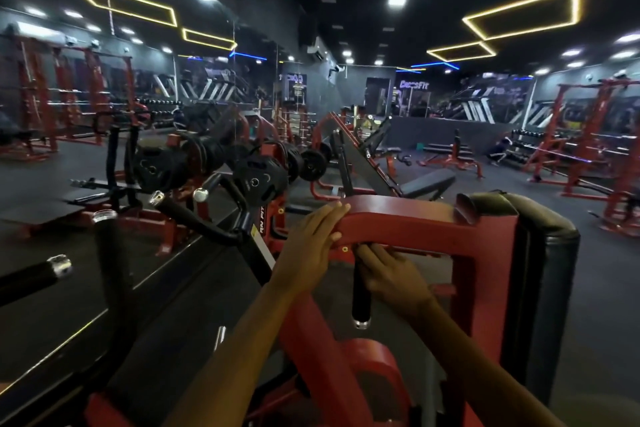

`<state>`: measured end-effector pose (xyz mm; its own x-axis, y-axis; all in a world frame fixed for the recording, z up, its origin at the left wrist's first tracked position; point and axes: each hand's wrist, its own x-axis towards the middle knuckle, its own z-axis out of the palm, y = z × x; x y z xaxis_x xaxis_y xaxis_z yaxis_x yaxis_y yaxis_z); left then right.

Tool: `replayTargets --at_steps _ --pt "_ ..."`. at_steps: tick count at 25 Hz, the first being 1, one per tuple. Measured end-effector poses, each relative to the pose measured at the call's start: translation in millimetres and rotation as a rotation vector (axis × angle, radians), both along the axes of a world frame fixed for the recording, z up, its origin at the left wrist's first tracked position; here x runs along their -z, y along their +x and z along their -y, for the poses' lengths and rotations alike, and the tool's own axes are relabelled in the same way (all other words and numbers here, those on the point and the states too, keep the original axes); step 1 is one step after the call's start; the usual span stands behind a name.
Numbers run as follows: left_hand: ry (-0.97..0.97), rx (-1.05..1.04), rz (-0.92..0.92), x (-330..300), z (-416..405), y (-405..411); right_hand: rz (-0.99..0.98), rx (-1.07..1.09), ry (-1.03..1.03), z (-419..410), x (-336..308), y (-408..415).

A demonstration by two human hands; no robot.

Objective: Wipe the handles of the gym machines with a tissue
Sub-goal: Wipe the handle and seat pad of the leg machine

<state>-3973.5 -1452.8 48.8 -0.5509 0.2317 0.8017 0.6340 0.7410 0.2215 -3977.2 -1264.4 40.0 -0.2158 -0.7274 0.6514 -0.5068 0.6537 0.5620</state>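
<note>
A red machine frame (415, 218) stands right in front of me, with a short black handle (361, 302) hanging down from its top bar. My left hand (311, 246) rests on the left end of that top bar, fingers laid over it. My right hand (391, 274) wraps round the upper part of the black handle just under the bar. No tissue shows in either hand; whatever lies under the right palm is hidden.
More black handles (194, 218) with chrome caps stick out at the left. A black pad (540, 253) sits on the frame's right side. Weight plates (256, 180), benches and red racks fill the floor beyond. A mirror wall runs along the left.
</note>
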Motion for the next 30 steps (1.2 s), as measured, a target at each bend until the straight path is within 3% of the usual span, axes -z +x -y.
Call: replayTargets --at_steps 3,6,8,10,16,17,20,22,24,27,30 --pt "0.002 -0.052 -0.095 3.1 -0.9 -5.1 0.135 -0.027 -0.154 2.1 18.2 2.8" --pt "0.005 -0.047 -0.115 7.4 0.7 -10.6 0.294 0.137 -0.35 1.9 48.9 13.5" --pt "-0.005 -0.06 -0.132 10.9 0.0 -12.5 0.411 0.144 -0.295 1.8 64.1 13.6" --pt "-0.003 -0.068 -0.146 10.5 0.3 -15.4 0.398 0.121 -0.219 0.9 77.9 10.8" --pt "0.038 -0.068 -0.113 15.3 -2.0 -14.6 0.622 0.159 -0.365 12.4 94.9 19.7" --pt "0.038 -0.069 -0.103 14.2 -2.7 -13.8 0.683 0.192 -0.395 14.1 93.9 24.0" --pt "0.041 -0.067 -0.084 11.9 -1.2 -11.9 0.827 0.327 -0.206 9.3 116.8 29.3" --pt "0.034 -0.046 -0.089 14.3 0.1 -11.1 0.908 0.405 -0.3 3.7 126.8 36.6" --pt "0.026 -0.045 -0.125 14.3 -0.9 -9.8 0.833 0.325 -0.591 4.4 109.6 41.6" --pt "0.029 -0.05 -0.14 11.4 0.3 -13.6 0.449 0.173 -0.93 14.1 53.3 41.4" --pt "0.033 -0.049 -0.135 14.7 0.8 -13.4 0.281 0.055 -0.959 23.5 24.0 25.4"
